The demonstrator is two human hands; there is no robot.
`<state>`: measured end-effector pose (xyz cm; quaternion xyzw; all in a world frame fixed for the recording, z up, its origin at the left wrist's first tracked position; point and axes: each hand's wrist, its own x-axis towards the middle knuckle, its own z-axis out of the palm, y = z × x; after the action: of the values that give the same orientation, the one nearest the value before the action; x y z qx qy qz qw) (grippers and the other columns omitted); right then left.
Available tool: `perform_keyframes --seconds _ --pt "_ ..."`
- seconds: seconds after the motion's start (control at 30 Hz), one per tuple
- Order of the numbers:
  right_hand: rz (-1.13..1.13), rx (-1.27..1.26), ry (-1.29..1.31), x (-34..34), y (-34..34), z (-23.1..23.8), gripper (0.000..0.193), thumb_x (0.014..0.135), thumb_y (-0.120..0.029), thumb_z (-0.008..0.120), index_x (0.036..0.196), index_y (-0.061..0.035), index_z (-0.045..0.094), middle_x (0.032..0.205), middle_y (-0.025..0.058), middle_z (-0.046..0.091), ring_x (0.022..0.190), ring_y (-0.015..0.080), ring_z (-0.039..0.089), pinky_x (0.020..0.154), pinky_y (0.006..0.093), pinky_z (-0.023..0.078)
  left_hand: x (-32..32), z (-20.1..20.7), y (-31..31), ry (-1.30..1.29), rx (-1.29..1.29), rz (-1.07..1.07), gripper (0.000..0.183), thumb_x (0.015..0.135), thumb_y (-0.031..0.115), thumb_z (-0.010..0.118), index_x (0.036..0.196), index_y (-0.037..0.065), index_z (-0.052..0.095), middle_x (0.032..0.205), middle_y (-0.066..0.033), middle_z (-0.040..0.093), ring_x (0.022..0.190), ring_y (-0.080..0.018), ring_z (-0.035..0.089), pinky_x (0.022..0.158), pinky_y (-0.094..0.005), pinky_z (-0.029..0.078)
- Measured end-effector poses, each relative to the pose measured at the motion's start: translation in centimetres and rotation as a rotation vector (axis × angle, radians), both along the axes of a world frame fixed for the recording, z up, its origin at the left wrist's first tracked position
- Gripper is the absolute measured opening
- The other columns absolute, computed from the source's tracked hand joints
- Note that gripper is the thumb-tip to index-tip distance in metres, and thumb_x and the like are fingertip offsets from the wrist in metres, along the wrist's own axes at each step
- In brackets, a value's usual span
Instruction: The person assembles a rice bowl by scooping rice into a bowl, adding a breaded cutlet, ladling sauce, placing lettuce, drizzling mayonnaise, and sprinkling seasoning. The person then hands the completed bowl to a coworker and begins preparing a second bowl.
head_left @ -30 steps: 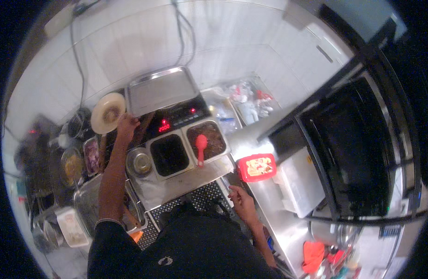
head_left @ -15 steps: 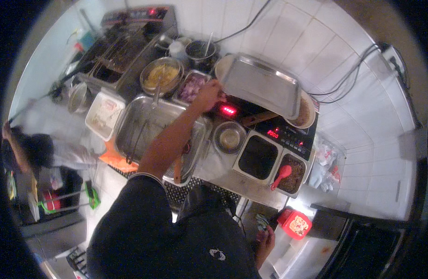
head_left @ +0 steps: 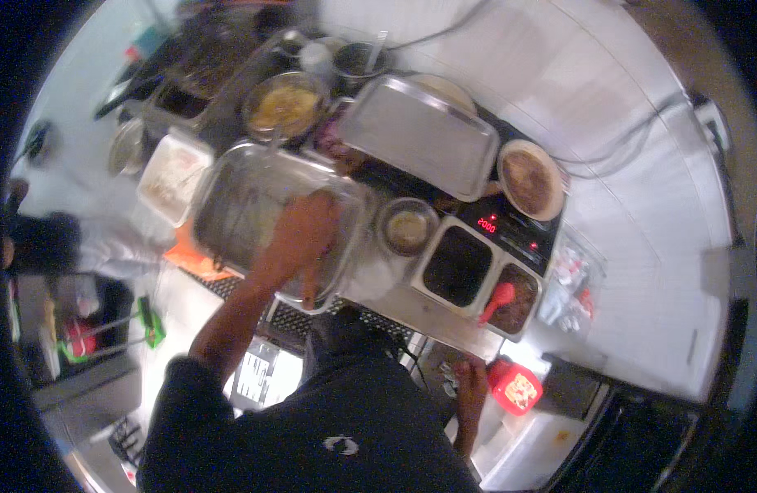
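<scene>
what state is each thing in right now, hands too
Left hand: over large tray, grip blurred
Large tray: uncovered
Right hand: near red tub, grip unclear
Yellow food: uncovered
Brown food: uncovered
Red spoon: lying over brown food
Dark rectangular container: uncovered, contents unclear
Red cooktop display: lit

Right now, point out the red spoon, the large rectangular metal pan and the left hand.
Red spoon [head_left: 501, 294]: head view, on its rounded end.
Rectangular metal pan [head_left: 240, 197]: head view, inside floor.
Left hand [head_left: 309, 222]: head view, back of hand.
</scene>
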<state>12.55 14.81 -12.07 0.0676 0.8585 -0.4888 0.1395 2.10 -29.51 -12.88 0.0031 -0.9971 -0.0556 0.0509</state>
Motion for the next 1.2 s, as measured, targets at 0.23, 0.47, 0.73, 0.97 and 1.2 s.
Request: perform_keyframes --seconds 0.23,0.47,0.73,0.97,1.2 --pt "0.023 -0.004 -0.079 -0.1 -0.8 1.4 0.03 0.103 -0.02 0.054 0.128 -0.0056 0.06 0.097 0.0097 0.071 0.092 0.0162 0.068 0.086 0.0308 0.051 8.2 -4.6 3.8 -0.358 0.097 0.368 0.028 0.086 0.027 0.064 0.085 -0.001 0.068 0.08 -0.0241 0.069 0.075 -0.0406 0.07 0.068 -0.05 0.058" --pt "-0.149 -0.04 -0.068 1.5 1.5 1.5 0.029 0.104 -0.021 0.053 0.129 -0.0066 0.061 0.1 0.0086 0.07 0.094 0.0161 0.066 0.087 0.0311 0.051 6.8 11.3 2.4 -0.125 0.213 0.221 0.023 0.095 0.023 0.055 0.1 0.003 0.065 0.083 -0.0216 0.069 0.076 -0.0432 0.067 0.068 -0.0532 0.053" --pt "-0.355 -0.03 -0.013 5.3 2.9 1.0 0.029 0.104 -0.024 0.053 0.126 -0.0081 0.063 0.095 0.009 0.071 0.089 0.0181 0.067 0.081 0.0331 0.053 -18.8 9.2 14.9 -0.009 0.261 -0.065 0.032 0.091 0.02 0.058 0.114 -0.002 0.055 0.093 -0.0281 0.067 0.089 -0.0467 0.066 0.079 -0.0572 0.052" --pt "-0.572 -0.156 -0.034 9.1 3.1 -0.7 0.03 0.103 -0.023 0.057 0.124 -0.0022 0.062 0.096 0.0054 0.067 0.087 0.0137 0.061 0.079 0.0279 0.048 -25.9 3.8 21.7 -0.047 0.031 -0.335 0.024 0.09 0.014 0.058 0.104 -0.004 0.065 0.096 -0.0221 0.069 0.09 -0.0374 0.071 0.075 -0.0505 0.058" --pt "-0.612 -0.109 -0.086 10.0 2.7 0.0 0.03 0.104 -0.023 0.055 0.125 -0.0024 0.061 0.095 0.0051 0.066 0.086 0.0132 0.061 0.078 0.0274 0.048 -27.2 2.6 24.4 0.075 -0.022 -0.341 0.02 0.089 0.012 0.058 0.091 -0.001 0.073 0.096 -0.0215 0.07 0.09 -0.0349 0.072 0.076 -0.0495 0.058"
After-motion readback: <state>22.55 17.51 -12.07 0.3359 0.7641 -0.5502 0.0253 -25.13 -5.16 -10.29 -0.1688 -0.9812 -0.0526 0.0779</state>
